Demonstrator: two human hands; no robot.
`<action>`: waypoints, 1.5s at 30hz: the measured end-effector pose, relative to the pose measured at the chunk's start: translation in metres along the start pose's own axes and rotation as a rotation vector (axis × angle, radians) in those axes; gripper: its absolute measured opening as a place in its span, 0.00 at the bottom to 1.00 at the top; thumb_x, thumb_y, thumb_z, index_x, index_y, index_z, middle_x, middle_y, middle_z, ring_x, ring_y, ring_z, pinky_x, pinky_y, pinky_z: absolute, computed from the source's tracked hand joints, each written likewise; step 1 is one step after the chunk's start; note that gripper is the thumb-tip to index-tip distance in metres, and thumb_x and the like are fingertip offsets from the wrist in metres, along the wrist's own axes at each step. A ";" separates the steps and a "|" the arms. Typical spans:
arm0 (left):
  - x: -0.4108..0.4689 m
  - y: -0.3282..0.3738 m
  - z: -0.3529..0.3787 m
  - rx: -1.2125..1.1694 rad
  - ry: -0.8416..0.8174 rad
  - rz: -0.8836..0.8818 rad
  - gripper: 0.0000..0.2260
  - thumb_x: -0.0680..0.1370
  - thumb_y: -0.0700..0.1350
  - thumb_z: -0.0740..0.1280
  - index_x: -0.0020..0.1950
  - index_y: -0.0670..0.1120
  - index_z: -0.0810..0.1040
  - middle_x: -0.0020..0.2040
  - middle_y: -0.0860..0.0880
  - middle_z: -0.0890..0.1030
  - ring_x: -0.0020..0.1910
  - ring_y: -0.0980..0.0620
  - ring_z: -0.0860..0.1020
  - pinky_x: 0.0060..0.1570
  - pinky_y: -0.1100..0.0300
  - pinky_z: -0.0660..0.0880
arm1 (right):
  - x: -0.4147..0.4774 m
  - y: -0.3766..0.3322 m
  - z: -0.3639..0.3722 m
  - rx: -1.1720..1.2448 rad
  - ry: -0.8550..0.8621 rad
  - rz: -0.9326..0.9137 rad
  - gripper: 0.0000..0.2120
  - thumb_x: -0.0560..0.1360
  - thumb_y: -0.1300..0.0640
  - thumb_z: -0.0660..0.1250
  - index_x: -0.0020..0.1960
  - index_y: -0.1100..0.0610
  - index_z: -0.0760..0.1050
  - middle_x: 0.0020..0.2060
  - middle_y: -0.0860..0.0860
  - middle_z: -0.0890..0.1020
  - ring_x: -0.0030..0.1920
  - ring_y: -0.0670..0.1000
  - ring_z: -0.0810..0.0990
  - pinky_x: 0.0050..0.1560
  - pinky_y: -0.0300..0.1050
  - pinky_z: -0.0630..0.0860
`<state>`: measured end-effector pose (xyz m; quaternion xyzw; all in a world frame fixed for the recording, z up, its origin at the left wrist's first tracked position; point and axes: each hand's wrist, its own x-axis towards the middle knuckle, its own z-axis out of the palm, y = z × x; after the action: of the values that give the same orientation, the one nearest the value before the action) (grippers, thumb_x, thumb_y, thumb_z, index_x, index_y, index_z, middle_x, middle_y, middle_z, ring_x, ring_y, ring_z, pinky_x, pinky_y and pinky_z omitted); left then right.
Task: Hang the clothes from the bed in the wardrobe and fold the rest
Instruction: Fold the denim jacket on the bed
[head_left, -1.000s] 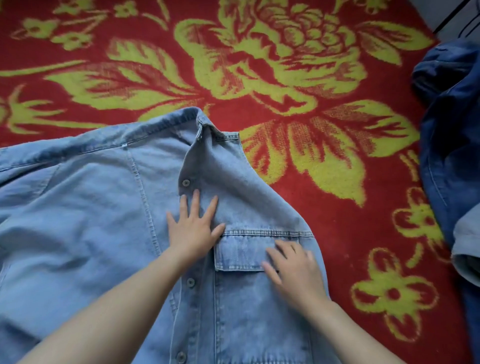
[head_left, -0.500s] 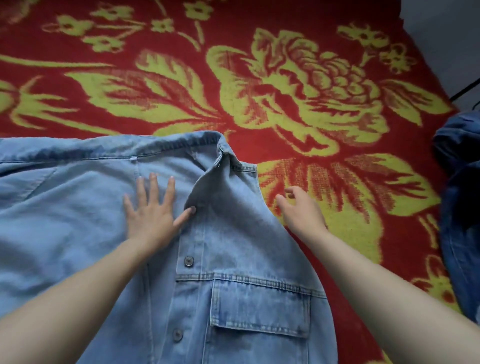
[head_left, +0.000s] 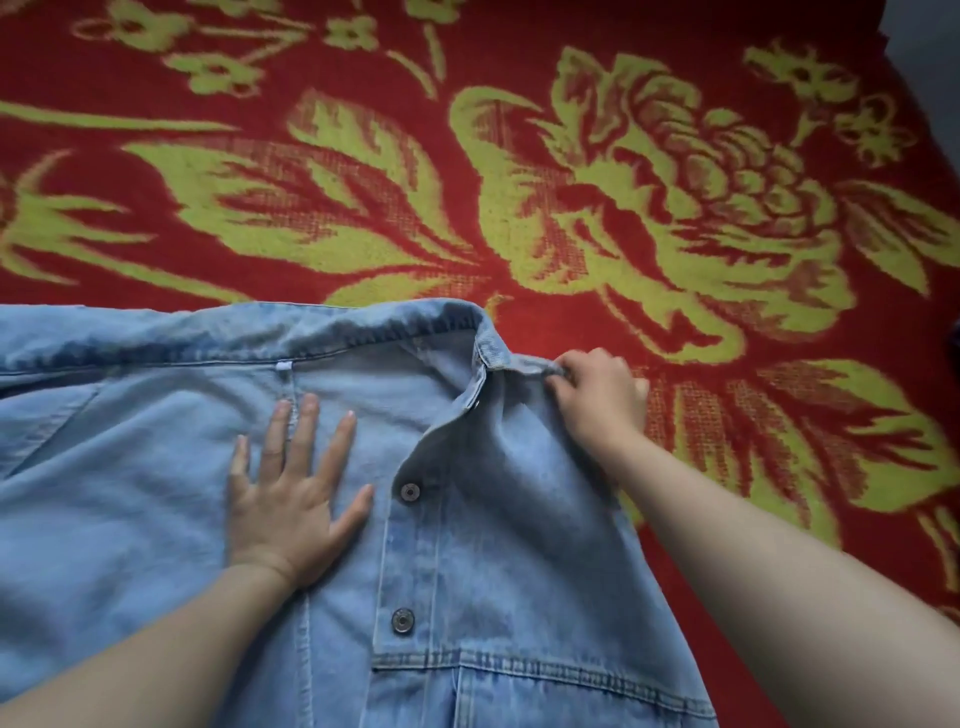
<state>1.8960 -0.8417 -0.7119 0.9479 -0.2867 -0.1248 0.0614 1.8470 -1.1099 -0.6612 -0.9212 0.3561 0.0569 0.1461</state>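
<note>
Garment: denim jacket (head_left: 467, 545), spread open-side up across the lower left and centre of the frame; collar (head_left: 363, 332) along its top edge.
Support: red bedspread (head_left: 675, 467) with green flowers, filling the upper half and right side.
Step in hand: judged to be the folding part of the task; smoothing and squaring the jacket front near the neck before any fold.
Left hand (head_left: 291, 499): lower centre-left; lies palm down on the cloth with straight, spread fingers, just left of the placket and its snap buttons (head_left: 410, 491); presses, grips nothing.
Right hand (head_left: 597, 395): centre right; curled, pinching the upper edge of the front panel just beside the collar end; forearm entering from the lower right corner.
Relation of hands: apart, with the placket and raised collar corner between.
Next move: probably calls for pulling the pinched edge taut and flat while holding the cloth pinned, then bringing the side inward.
Risk: slack near the collar likely to crease if released early.
</note>
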 end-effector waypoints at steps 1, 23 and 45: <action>0.000 0.000 0.000 -0.004 0.007 0.005 0.34 0.77 0.65 0.36 0.69 0.48 0.67 0.68 0.36 0.71 0.68 0.42 0.64 0.58 0.32 0.65 | 0.005 0.001 -0.002 -0.004 0.046 0.017 0.09 0.78 0.51 0.60 0.51 0.52 0.77 0.51 0.53 0.76 0.58 0.57 0.69 0.56 0.52 0.60; 0.013 -0.034 0.001 0.082 -0.129 0.106 0.36 0.63 0.69 0.28 0.72 0.65 0.33 0.72 0.59 0.29 0.75 0.54 0.37 0.64 0.52 0.39 | -0.014 -0.047 -0.036 -0.514 0.297 -0.956 0.07 0.57 0.70 0.69 0.30 0.60 0.74 0.34 0.58 0.79 0.32 0.56 0.77 0.27 0.42 0.67; 0.021 -0.070 -0.018 0.151 0.119 0.409 0.27 0.71 0.58 0.56 0.66 0.50 0.75 0.66 0.44 0.75 0.63 0.42 0.75 0.59 0.49 0.62 | -0.012 -0.093 0.020 -0.221 0.340 -0.584 0.18 0.64 0.68 0.57 0.50 0.62 0.79 0.52 0.64 0.78 0.46 0.62 0.76 0.36 0.48 0.70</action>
<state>1.9543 -0.7945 -0.7118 0.8775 -0.4775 -0.0316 0.0313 1.9009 -1.0304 -0.6561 -0.9907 0.0886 -0.1034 -0.0059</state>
